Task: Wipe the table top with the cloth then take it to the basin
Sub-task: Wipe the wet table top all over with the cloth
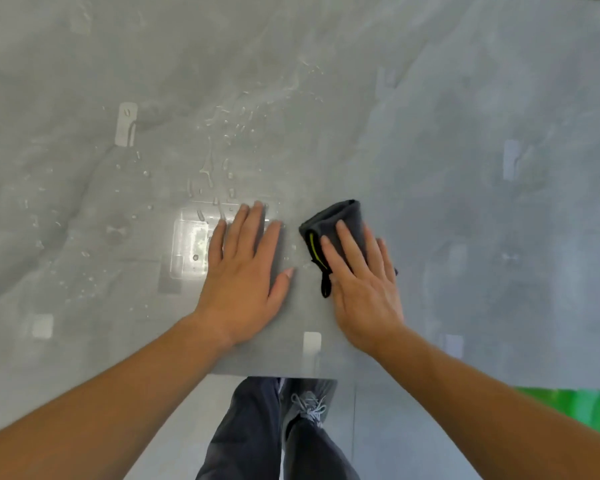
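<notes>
The grey table top [465, 168] fills the view, with water drops and streaks [219, 140] spread over its left and middle part. A folded dark grey cloth [336, 220] with a yellow-green stripe and a black loop lies right of centre. My right hand [361, 285] presses flat on the cloth, fingers spread over its near half. Beside it to the left, my left hand [243, 268] rests palm down on the bare wet surface and holds nothing.
The table's near edge [274, 375] runs just in front of my legs and a grey shoe [309, 407]. A green patch of floor [575, 407] shows at the lower right. Pale reflections of ceiling lights [187, 251] lie on the surface.
</notes>
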Motion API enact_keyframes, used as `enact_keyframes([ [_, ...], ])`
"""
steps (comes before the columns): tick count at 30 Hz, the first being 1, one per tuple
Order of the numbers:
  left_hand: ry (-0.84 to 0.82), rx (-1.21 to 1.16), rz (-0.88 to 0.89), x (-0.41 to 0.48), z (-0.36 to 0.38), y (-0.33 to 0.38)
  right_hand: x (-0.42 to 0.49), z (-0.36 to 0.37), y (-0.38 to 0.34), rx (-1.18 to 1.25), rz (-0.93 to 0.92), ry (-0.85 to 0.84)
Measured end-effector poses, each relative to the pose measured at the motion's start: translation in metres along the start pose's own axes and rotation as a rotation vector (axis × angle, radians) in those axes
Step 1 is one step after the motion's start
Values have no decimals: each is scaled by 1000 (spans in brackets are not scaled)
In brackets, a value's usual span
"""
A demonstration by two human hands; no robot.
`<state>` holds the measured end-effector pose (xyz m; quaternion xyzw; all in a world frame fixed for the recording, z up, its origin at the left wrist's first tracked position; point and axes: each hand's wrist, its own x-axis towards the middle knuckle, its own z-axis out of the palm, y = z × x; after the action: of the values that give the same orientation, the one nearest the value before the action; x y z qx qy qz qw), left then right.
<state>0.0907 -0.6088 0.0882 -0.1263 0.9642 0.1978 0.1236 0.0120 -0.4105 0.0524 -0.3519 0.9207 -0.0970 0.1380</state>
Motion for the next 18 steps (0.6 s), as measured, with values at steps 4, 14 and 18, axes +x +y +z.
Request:
enact_keyframes([
  [4, 11, 7, -51, -61, 21, 16, -1, -14, 47, 30, 46, 11],
  [14, -74, 38, -89, -90, 41, 13, -73, 3, 26, -101, -188, -39],
  [18, -88, 53, -72, -92, 43, 10, -66, -10, 56, 78, 145, 41],
])
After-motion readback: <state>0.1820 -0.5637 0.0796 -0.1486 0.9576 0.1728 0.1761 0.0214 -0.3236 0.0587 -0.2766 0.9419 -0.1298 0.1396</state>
